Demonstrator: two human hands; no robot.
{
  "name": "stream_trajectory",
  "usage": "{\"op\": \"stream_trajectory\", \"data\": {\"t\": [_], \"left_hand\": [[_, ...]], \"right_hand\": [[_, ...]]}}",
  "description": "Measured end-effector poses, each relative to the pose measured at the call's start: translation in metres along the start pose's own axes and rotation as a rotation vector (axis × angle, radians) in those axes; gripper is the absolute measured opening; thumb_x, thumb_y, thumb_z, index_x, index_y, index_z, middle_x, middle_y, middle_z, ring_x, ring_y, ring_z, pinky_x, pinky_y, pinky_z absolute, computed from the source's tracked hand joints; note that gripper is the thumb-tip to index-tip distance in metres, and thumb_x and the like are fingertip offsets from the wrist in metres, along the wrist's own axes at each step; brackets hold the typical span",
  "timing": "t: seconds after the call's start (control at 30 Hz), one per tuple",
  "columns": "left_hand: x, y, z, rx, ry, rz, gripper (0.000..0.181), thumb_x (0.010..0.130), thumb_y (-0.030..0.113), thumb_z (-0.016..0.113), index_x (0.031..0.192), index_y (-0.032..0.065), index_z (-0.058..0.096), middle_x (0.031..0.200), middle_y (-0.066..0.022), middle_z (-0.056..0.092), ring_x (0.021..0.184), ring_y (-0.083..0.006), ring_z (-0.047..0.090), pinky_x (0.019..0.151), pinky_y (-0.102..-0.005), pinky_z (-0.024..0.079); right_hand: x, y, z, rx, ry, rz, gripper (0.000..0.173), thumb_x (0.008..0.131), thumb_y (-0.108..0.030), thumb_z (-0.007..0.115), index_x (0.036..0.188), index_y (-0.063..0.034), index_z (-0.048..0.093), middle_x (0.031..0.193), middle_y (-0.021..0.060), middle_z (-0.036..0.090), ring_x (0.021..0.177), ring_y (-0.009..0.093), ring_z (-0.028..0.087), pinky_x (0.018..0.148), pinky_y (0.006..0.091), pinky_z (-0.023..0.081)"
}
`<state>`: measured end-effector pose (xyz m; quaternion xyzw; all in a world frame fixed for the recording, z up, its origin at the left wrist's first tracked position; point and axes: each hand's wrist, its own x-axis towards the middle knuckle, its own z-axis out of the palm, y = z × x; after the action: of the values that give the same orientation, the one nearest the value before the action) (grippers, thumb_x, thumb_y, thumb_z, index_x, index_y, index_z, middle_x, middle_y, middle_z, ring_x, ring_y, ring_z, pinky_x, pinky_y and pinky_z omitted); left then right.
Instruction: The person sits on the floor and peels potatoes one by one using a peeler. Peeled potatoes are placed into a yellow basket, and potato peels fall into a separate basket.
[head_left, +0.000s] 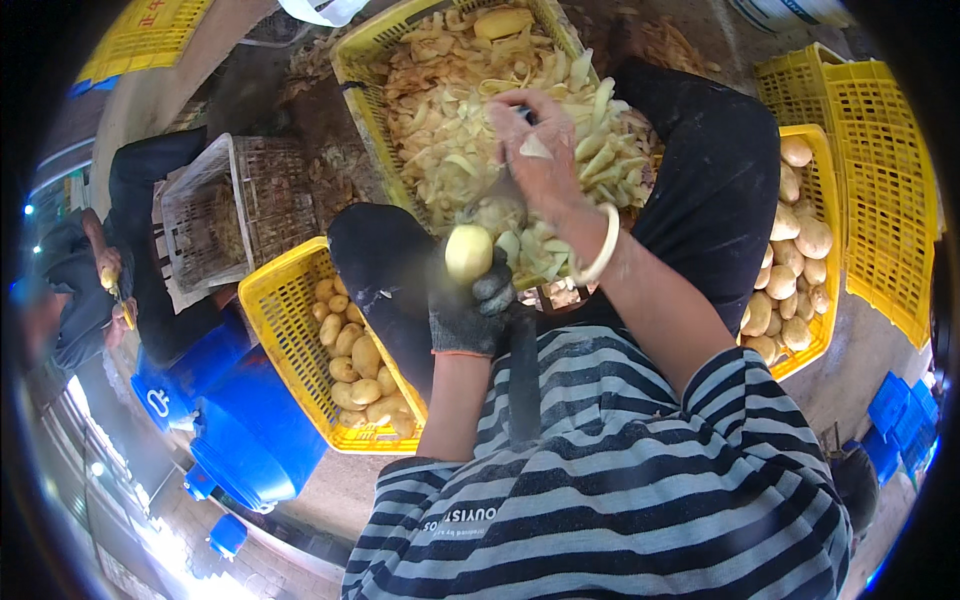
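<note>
My left hand (469, 321), in a dark grey knit glove, grips a pale peeled potato (469, 255) just above my lap. Bare and wearing a cream bangle (598, 247), my right hand (538, 146) is closed around the dark handle of a peeler-like tool (525, 114). Motion blurs the tool's working end beyond the potato, so its shape is unclear. A scrap of peel (535, 147) clings to the back of that hand. Beneath both hands, potato peelings (450, 124) fill a yellow plastic crate (363, 120) between my knees.
Yellow crates of potatoes stand on my left (281, 300) and right (829, 315). Stacked yellow crates (885, 187) are farther right. A dirty white crate (238, 202) and blue barrels (259, 420) lie leftward, where another person (97, 277) sits holding a potato and a tool.
</note>
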<state>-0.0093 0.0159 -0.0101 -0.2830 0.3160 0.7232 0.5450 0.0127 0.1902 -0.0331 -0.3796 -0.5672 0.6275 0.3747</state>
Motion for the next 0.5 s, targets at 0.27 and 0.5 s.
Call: {"op": "stream_trajectory", "data": {"t": [0.27, 0.5], "left_hand": [[0.002, -0.007, 0.001, 0.012, 0.021, -0.001, 0.042, 0.087, 0.044, 0.051, 0.097, 0.0045, 0.059, 0.071, -0.0112, 0.059, 0.042, -0.0139, 0.042, 0.032, -0.0253, 0.031], [0.002, -0.001, -0.002, 0.136, 0.100, 0.133, 0.045, 0.087, 0.046, 0.050, 0.096, 0.0035, 0.058, 0.061, -0.0083, 0.052, 0.042, -0.0148, 0.041, 0.034, -0.0264, 0.032]], "right_hand": [[-0.015, -0.059, 0.009, 0.229, -0.076, 0.146, 0.014, 0.088, -0.012, 0.063, 0.093, 0.0004, 0.062, 0.071, 0.0036, 0.059, 0.051, 0.008, 0.051, 0.047, 0.0220, 0.042], [0.027, 0.001, -0.025, -0.040, 0.103, 0.100, 0.020, 0.088, -0.017, 0.062, 0.094, 0.0018, 0.059, 0.071, 0.0049, 0.057, 0.051, 0.010, 0.053, 0.044, 0.0246, 0.043]]}}
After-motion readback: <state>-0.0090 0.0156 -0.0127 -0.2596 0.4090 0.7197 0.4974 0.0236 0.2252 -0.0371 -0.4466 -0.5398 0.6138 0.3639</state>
